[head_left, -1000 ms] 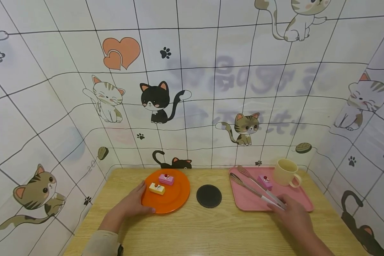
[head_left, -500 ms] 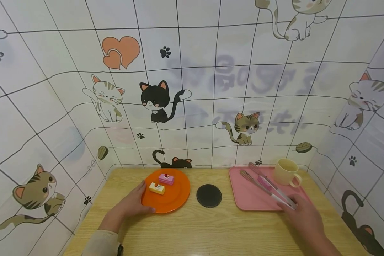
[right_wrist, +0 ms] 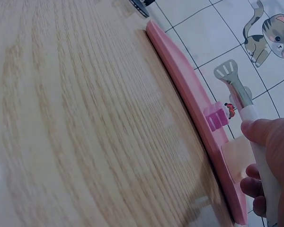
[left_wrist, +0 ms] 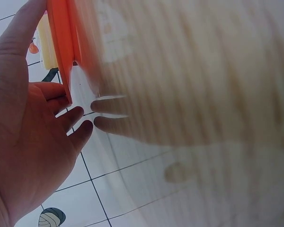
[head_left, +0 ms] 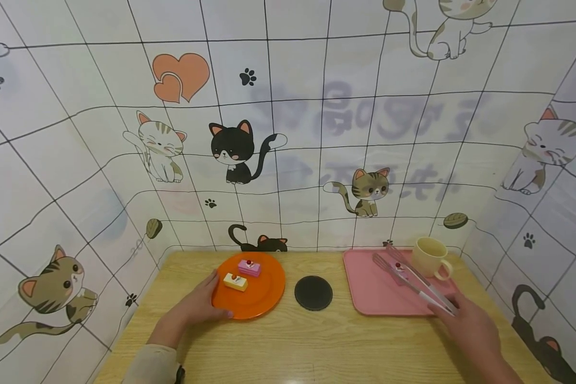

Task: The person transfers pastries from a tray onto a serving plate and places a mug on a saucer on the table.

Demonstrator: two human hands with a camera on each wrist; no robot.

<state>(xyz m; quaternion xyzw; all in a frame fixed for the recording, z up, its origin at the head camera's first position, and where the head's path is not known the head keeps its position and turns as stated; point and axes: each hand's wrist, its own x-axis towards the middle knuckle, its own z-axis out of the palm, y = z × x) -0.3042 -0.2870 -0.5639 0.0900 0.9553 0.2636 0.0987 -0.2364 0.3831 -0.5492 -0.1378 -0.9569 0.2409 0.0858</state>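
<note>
The fingers of the right hand [head_left: 470,329], lower right of the frame, grip tongs [right_wrist: 250,113], whose arms spread over the pink cake [right_wrist: 216,117] on the pink tray [head_left: 367,293]; contact is unclear. It looks light, perhaps soft; its long sides seem best to hold. Lower left, the left hand's [head_left: 199,304] loose fingers touch the orange plate [head_left: 265,293].
</note>
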